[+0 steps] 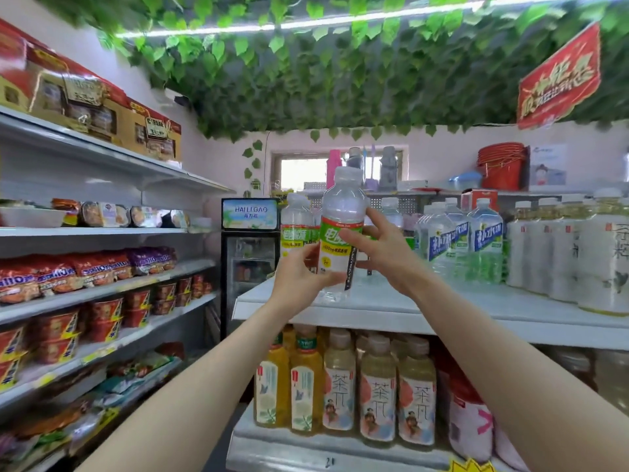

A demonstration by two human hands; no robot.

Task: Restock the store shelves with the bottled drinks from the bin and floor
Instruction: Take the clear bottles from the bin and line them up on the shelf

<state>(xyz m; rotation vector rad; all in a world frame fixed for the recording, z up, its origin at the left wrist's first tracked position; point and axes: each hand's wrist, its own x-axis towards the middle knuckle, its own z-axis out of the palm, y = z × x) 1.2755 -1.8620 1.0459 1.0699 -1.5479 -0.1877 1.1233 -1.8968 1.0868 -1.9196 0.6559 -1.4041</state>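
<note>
I held the clear bottle [341, 206] upright over a bare stretch of the white top shelf [391, 306] near its front edge, though I could not tell whether its base touched. A matching green-labelled bottle [295, 221] stood just behind on the left and blue-labelled water bottles [483, 240] off to the right. Its green and white label carried Chinese writing and a black vertical strip too blurred to read, while the cooler sign [249, 214] behind read "HAI LI GAO". My left hand [299, 279] was curled round the bottle's lower part, and my right hand [386, 248] clasped the label from the other side, index finger across its front.
</note>
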